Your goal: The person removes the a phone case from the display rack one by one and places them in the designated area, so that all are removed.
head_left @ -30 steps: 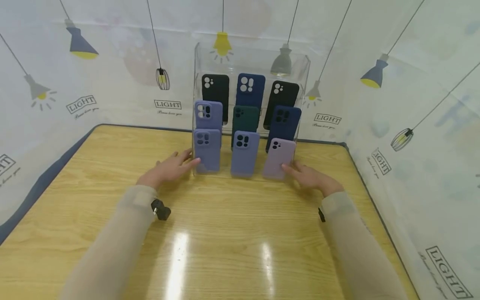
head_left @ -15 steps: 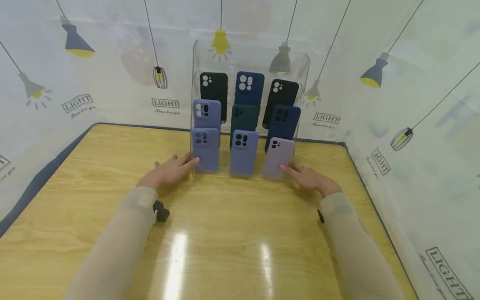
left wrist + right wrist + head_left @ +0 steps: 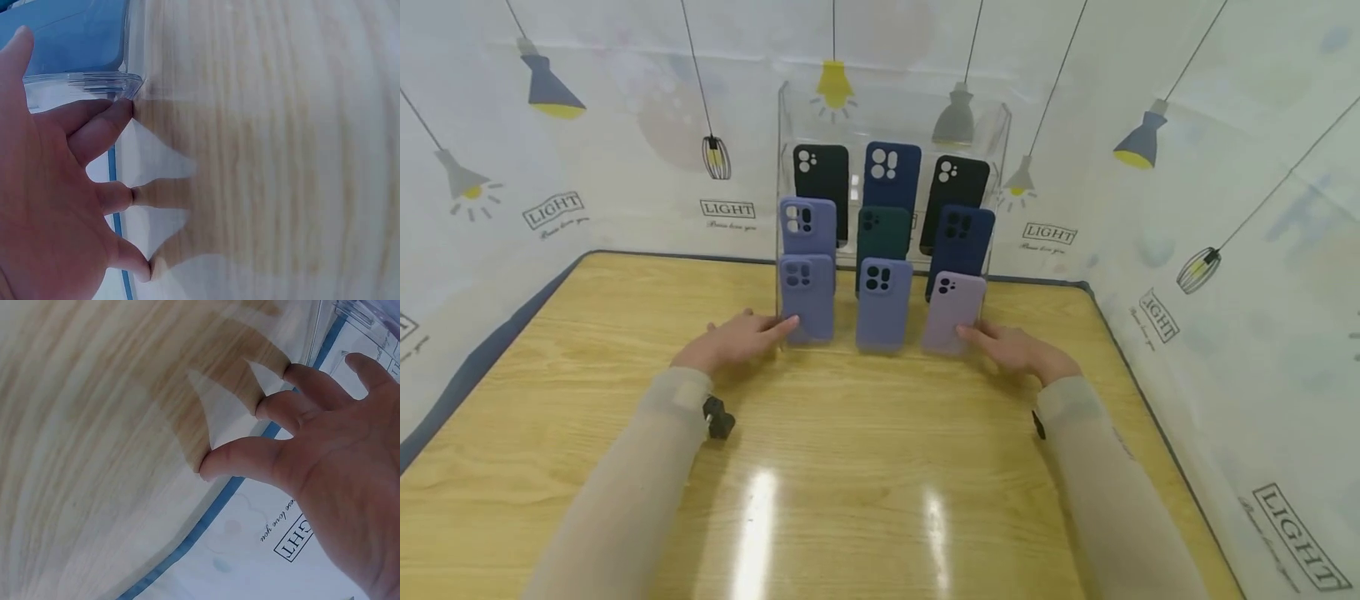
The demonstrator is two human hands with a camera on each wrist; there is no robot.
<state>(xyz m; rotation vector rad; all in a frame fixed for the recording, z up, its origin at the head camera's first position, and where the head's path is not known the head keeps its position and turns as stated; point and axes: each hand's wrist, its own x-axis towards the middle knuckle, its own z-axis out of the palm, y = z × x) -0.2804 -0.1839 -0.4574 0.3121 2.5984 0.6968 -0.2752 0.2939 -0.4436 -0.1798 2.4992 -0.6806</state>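
Upper centre: clear stand (image 3: 895,125) of phone cases (image 3: 885,310), unmoved; left hand (image 3: 741,342) and right hand (image 3: 1013,346), fingers outstretched, touch its lower corners, seemingly steadying it.

The clear display stand (image 3: 895,125) looks like glossy plastic, the phone cases (image 3: 883,315) smooth and matt, the wood-grain tabletop (image 3: 850,433) shiny.

Over the near tabletop (image 3: 850,433), between the sleeves (image 3: 625,483), there is room to pass; the clear stand (image 3: 891,125) of phone cases (image 3: 883,308) blocks the far middle.
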